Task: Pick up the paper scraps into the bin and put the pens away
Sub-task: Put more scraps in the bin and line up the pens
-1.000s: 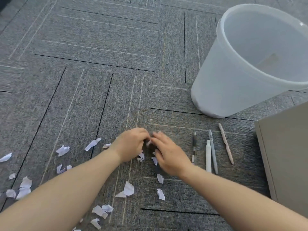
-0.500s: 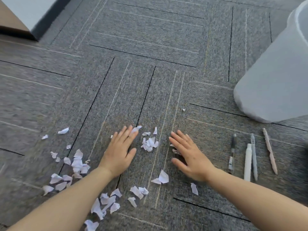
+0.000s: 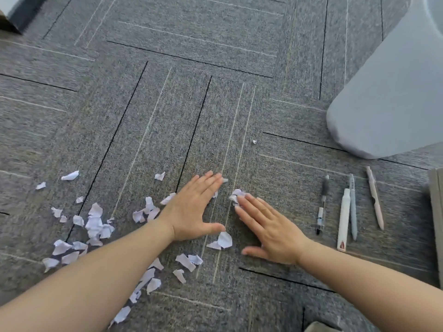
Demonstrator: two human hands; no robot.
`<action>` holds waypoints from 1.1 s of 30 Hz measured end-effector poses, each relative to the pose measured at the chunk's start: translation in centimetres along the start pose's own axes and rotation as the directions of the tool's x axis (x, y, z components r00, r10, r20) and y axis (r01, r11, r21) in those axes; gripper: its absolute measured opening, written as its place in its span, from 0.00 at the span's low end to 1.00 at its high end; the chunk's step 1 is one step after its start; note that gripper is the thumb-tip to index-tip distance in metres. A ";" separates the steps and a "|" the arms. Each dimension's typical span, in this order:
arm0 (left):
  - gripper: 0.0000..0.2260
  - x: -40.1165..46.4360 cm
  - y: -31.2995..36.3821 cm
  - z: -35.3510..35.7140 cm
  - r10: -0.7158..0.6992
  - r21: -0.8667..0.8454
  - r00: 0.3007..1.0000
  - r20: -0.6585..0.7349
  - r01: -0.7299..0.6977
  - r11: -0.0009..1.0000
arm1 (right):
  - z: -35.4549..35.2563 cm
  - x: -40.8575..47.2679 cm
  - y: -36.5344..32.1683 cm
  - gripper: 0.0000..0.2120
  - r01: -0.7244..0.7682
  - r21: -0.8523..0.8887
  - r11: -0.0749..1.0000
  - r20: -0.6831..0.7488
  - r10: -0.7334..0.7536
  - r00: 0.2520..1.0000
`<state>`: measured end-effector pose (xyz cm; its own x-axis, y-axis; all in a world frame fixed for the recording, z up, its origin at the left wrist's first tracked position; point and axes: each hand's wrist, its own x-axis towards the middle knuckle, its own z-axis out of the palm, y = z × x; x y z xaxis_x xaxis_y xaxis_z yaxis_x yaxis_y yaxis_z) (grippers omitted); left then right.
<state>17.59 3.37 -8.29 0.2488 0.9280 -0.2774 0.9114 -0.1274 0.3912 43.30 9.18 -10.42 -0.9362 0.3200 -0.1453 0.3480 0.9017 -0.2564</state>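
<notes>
Both hands are lying flat on the grey carpet floor, palms down, fingers straight. The left hand is showing an open grip, holding nothing, its fingertips reaching toward a small clump of paper scraps. The right hand is likewise spread with an open grip, its fingertips touching that same clump, which is sitting between the two hands. More paper scraps are lying scattered across the carpet to the left of the left forearm, and a couple are resting between the wrists. To the right, four pens are lying side by side, roughly parallel, well apart from the hands. The white bin is standing at the upper right, beyond the pens.
</notes>
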 end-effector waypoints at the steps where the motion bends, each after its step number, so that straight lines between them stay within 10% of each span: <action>1: 0.48 -0.6 0.3 0.3 0.027 -0.011 1.000 -0.001 -0.027 1.000 | 0.0 0.5 0.1 0.43 -0.045 0.013 0.999 -0.031 0.046 0.998; 10: 0.50 -1.7 3.3 3.3 -0.048 0.164 0.997 -0.058 0.056 0.985 | -1.5 6.1 1.3 0.28 -0.075 -0.073 0.995 -0.163 0.062 0.985; 22: 0.07 5.0 0.8 -0.1 0.013 0.303 0.953 -0.302 0.083 0.949 | -4.6 9.4 2.8 0.03 -0.180 -0.008 0.984 -0.118 0.178 0.977; 27: 0.08 6.1 1.2 -1.9 -0.117 0.103 0.964 -0.240 0.145 0.984 | -7.7 7.9 2.6 0.08 -0.461 0.498 0.734 -0.185 0.609 0.771; 30: 0.08 7.1 2.1 -4.6 -0.324 -0.247 0.909 -0.263 0.261 0.933 | -13.2 7.4 3.3 0.08 -0.371 0.687 0.625 -0.299 0.708 0.640; 33: 0.12 9.2 6.0 -11.0 -0.326 -0.480 0.818 -0.475 0.069 0.874 | -21.1 7.1 4.9 0.08 -0.224 0.724 0.653 -0.523 0.730 0.441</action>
<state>21.68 14.99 1.18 -0.2493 0.9664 0.0623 0.6566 0.1213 0.7444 37.31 22.05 7.43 -0.1844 0.9510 0.2482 0.4720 0.3072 -0.8263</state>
